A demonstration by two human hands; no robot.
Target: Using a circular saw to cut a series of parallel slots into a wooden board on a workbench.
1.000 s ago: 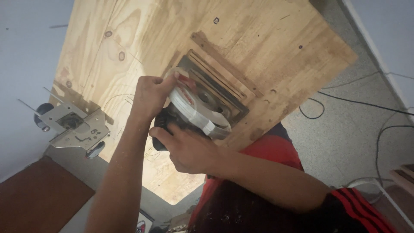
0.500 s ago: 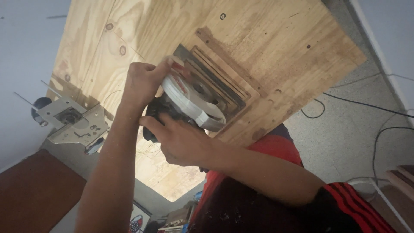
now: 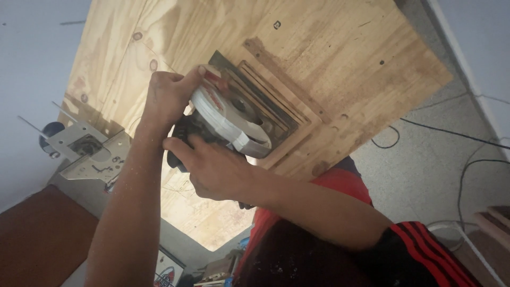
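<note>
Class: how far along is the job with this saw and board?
Done: the circular saw sits in a stepped frame on the plywood board. In hand: left hand holds its guard, right hand its black body. Left: a metal plate lies apart beside the board.

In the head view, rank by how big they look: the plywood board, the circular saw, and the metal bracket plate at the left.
1. plywood board, largest by far
2. circular saw, partly hidden by both hands
3. metal bracket plate, smallest
</note>
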